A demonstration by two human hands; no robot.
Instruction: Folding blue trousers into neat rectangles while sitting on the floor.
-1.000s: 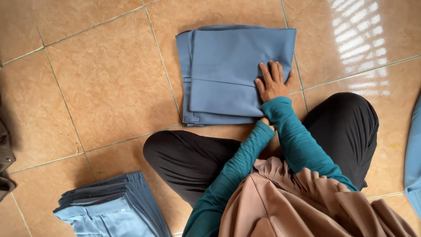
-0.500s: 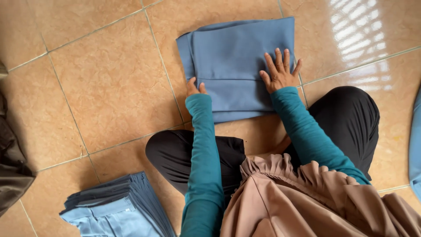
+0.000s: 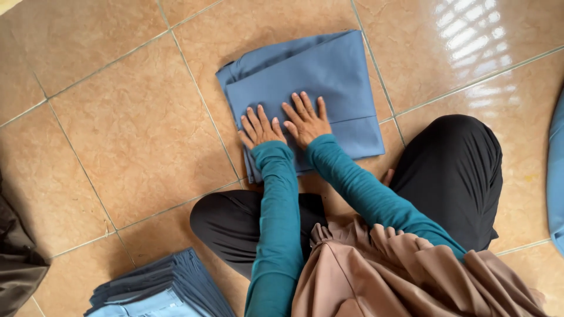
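Blue folded cloth (image 3: 329, 76) lies flat, layered edges showing.

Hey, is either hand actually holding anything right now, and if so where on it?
Nothing is gripped. The left hand and right hand lie flat, fingers spread, side by side on top of the folded blue cloth near its lower middle, pressing it against the tiled floor.

Matt blue cloth (image 3: 305, 82), glossy tile floor (image 3: 135, 123)
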